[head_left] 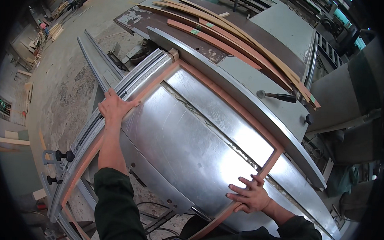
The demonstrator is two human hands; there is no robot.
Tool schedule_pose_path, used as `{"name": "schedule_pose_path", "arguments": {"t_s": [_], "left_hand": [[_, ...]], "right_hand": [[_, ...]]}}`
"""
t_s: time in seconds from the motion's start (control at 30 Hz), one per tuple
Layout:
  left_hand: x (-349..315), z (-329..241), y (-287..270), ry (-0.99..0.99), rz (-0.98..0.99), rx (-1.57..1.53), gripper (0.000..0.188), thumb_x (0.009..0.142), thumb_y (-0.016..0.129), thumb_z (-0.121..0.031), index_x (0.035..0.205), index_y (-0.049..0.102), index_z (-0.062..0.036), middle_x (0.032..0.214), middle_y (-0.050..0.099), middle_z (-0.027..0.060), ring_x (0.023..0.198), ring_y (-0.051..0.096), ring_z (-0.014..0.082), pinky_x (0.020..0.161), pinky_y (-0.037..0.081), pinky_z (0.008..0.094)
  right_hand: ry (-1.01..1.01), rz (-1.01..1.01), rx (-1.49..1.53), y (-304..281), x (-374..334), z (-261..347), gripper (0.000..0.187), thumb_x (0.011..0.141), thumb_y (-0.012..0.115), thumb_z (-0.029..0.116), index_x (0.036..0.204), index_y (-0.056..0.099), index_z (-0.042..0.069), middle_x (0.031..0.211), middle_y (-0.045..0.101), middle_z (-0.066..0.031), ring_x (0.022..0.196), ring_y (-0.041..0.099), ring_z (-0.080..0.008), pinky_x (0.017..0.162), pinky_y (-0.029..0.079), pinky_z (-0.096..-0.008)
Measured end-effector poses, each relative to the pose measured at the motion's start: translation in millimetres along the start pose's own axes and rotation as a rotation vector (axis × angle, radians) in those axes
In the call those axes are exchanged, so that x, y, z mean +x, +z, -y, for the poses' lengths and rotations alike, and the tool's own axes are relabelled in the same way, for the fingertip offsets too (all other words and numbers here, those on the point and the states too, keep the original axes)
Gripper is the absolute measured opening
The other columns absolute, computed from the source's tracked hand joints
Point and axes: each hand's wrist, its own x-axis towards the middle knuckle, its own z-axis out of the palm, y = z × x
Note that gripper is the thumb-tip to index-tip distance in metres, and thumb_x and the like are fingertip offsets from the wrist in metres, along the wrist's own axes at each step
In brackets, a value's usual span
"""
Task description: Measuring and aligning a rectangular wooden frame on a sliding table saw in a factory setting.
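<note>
A large four-sided frame (226, 98) of reddish-brown wood strips lies on the shiny metal saw table (179, 128). Its left side runs along an aluminium rail fence (130, 84) with a scale. My left hand (113, 106) is closed over that fence, fingers hooked on its far side and thumb reaching onto the wood. Across the frame's near right side lies my right hand (252, 196), gripping the strip from above with its fingers somewhat spread. A small wood block (173, 54) sits at the far corner, by the fence's end. Part of the frame's near side is out of view.
A long metal fence (243, 107) runs beyond the frame. Behind it, several long wood strips (233, 34) lie on a dark board, near a black-handled lever (281, 97). Black clamp knobs (65, 155) stick out at the left rail. Cables (156, 220) hang below. A person (71, 1) stands far off.
</note>
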Motion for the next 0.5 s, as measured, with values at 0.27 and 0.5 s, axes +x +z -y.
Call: {"name": "schedule_pose_path", "arguments": {"t_s": [0.27,0.5], "left_hand": [[0.1,-0.1,-0.7,0.034,-0.008,0.000,0.124,0.057,0.092,-0.081,0.140,0.061,0.0057,0.129,0.072,0.0217,0.111,0.077,0.0395,0.099,0.056,0.0523],[-3.8,1.1,-0.9,0.062,-0.062,0.007,0.119,0.058,0.092,-0.081,0.134,0.064,0.0055,0.125,0.074,0.0231,0.106,0.079,0.0389,0.096,0.059,0.0514]], "right_hand": [[-0.020,-0.023,0.019,7.8,-1.0,-6.8,0.068,0.102,0.051,0.082,0.148,0.073,0.037,0.163,0.061,0.0073,0.160,0.040,-0.0287,0.129,0.015,-0.0585],[-0.005,-0.010,0.064,12.3,-4.3,-6.4,0.068,0.103,0.052,0.081,0.149,0.072,0.036,0.163,0.061,0.0073,0.162,0.036,-0.0298,0.131,0.012,-0.0603]]}}
